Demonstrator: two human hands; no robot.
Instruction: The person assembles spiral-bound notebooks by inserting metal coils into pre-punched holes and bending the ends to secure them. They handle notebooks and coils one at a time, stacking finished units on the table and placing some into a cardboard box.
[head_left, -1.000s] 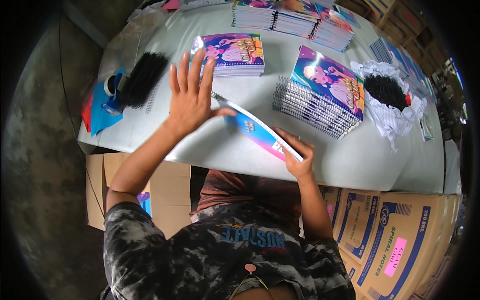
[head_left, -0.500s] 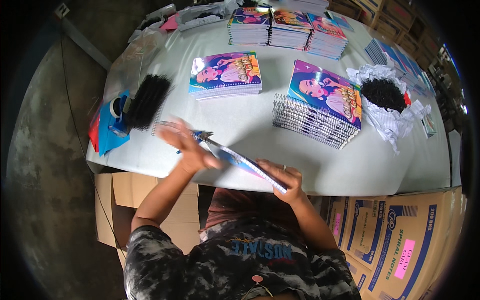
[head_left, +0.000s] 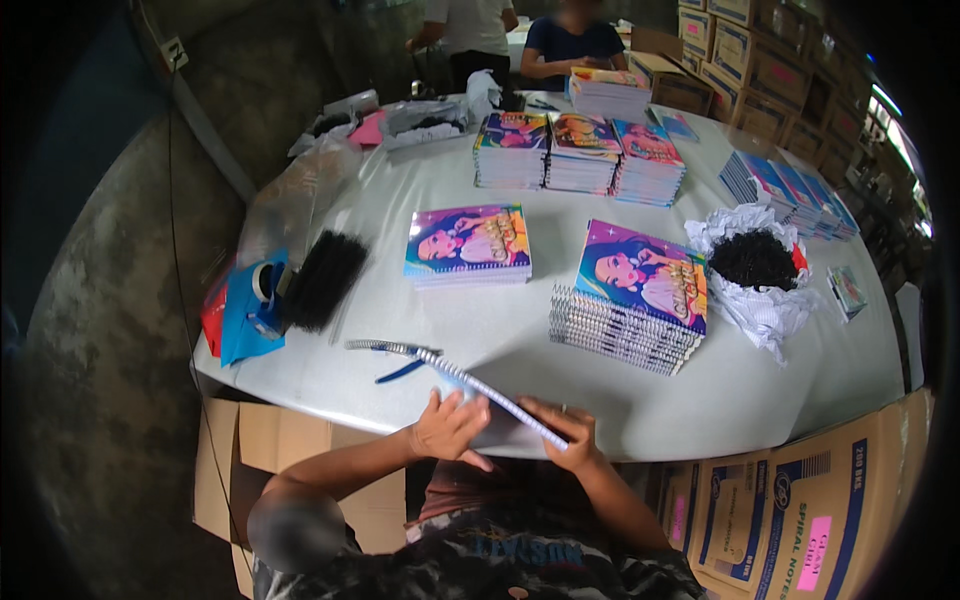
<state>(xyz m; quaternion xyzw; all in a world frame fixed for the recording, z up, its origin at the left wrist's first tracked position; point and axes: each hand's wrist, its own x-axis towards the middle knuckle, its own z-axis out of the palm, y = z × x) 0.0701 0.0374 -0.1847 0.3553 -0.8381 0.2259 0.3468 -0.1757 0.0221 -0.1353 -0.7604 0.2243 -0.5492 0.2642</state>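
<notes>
My right hand (head_left: 566, 432) grips a spiral notebook (head_left: 507, 402) by its near right end, held on edge over the table's front. A metal coil (head_left: 380, 346) runs along its spine, and a loose length juts out past the far left end. My left hand (head_left: 452, 424), fingers spread, is beside the notebook's near left side; whether it touches the pages I cannot tell. Under the coil lies a slim blue-handled tool (head_left: 400, 372), its kind unclear. Beyond stand a stack of notebooks with coils (head_left: 640, 285) and a lower notebook stack (head_left: 468, 243).
Loose black coils (head_left: 328, 280) lie at left by a blue tape dispenser (head_left: 264, 310). Crumpled paper holds a black coil heap (head_left: 752, 260) at right. More notebook stacks (head_left: 580, 160) stand farther back. Two people (head_left: 572, 50) are beyond the table. Cartons (head_left: 740, 510) stand below.
The view has tipped up, bringing people at the far side into sight. My left hand has left the coil's end and come nearer me, beside the notebook. My right hand keeps its grip.
</notes>
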